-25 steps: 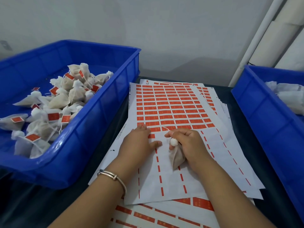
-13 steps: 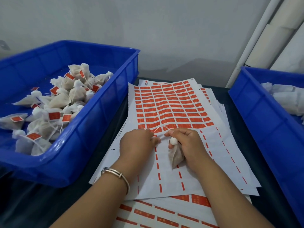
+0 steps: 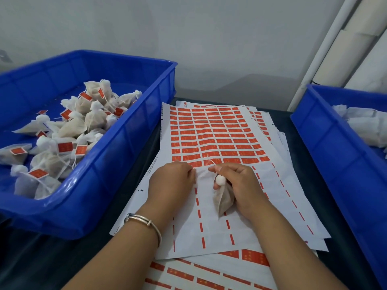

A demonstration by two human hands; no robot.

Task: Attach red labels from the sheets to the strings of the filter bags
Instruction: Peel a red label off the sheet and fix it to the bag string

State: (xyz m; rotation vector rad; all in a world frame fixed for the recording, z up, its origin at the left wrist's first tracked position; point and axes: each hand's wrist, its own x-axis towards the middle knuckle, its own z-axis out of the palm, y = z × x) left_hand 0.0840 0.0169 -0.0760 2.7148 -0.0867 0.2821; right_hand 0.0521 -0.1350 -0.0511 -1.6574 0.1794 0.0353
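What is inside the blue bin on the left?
The left blue bin holds a heap of white filter bags, many with red labels on their strings. Bags at the bottom of the heap are covered, so the count is unclear.

Plain grey-white wall (image 3: 188, 34) across the back, matte, evenly lit, soft diffuse light with no hard shadows. Faint darker patch low on the wall just above the surface edge. Dark, nearly black surface (image 3: 41, 258) fills the foreground, slightly glossy. At right, a white pipe (image 3: 326, 49) runs diagonally up the wall, beside a wider off-white column or duct (image 3: 356, 42). Small grey fitting (image 3: 4, 56) at far left edge, unclear.
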